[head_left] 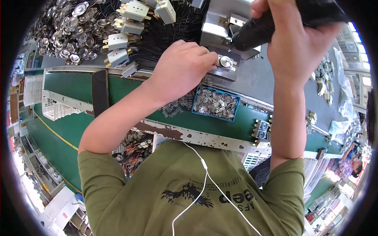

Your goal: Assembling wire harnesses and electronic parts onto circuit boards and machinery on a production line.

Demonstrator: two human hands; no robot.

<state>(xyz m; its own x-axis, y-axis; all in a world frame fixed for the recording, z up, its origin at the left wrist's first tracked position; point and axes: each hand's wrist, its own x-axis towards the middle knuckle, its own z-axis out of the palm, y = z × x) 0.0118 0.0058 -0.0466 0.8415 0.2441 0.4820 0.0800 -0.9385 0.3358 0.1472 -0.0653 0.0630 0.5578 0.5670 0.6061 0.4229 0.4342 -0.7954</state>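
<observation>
Left hand (187,65): pinches brass-pronged, domed silver metal part (225,61) on flat grey metal block (232,76)
Right hand (295,47): wrapped around black cylindrical driver (254,34)
Silver part: probably light, stiff, slippery-domed; best held by its sides

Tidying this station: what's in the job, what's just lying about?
Likely in the job:
- black handheld tool, in the right hand
- round metal part, at the left hand
- blue parts tray

Apparently just lying about:
- clear plastic bag, far right
- white basket, left
</observation>
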